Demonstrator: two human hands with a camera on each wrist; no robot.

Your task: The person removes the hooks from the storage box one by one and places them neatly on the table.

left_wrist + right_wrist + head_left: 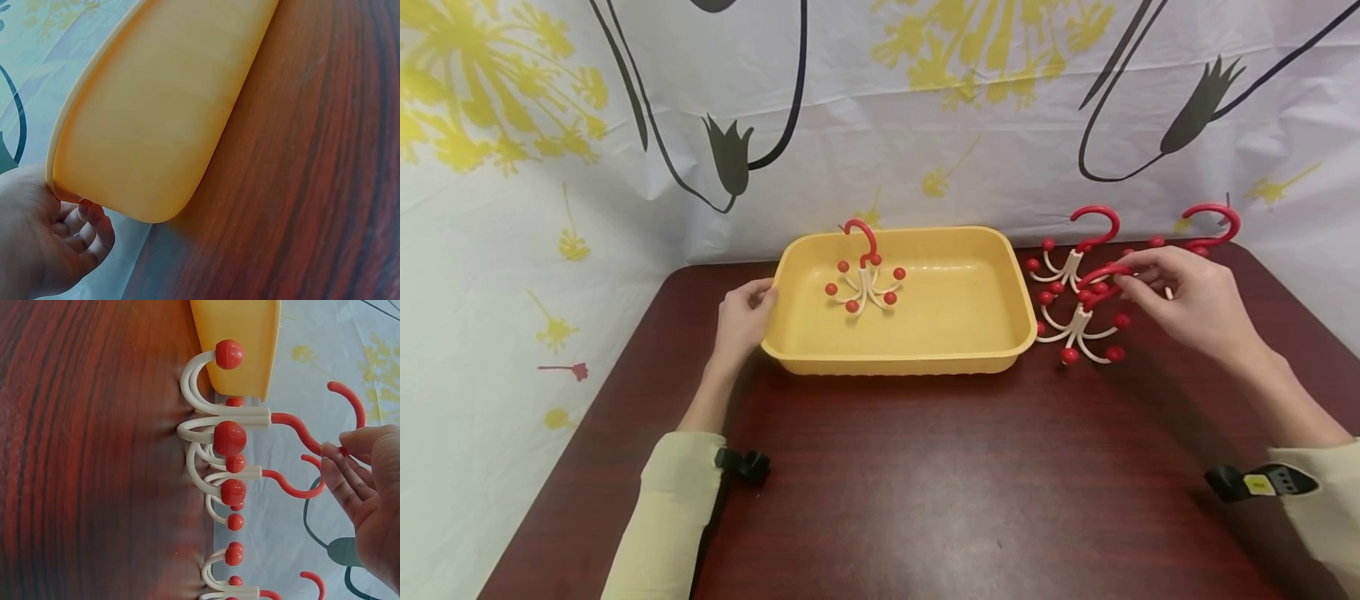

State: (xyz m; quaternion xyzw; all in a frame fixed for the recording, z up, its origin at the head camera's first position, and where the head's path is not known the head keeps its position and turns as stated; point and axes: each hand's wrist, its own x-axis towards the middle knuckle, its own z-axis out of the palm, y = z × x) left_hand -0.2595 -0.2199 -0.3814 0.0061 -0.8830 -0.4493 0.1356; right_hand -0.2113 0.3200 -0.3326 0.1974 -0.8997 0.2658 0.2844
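On the dark wooden bench (925, 467), just right of the yellow tray (992, 354), the nearest hook hanger (1078, 321) stands on its ball-tipped prongs. The right hand (1187, 300) pinches its red hook top between thumb and fingertips (337, 459). The left hand (741, 317) grips the tray's left rim, fingers curled beneath it. Another hanger (865, 279) stands inside the tray.
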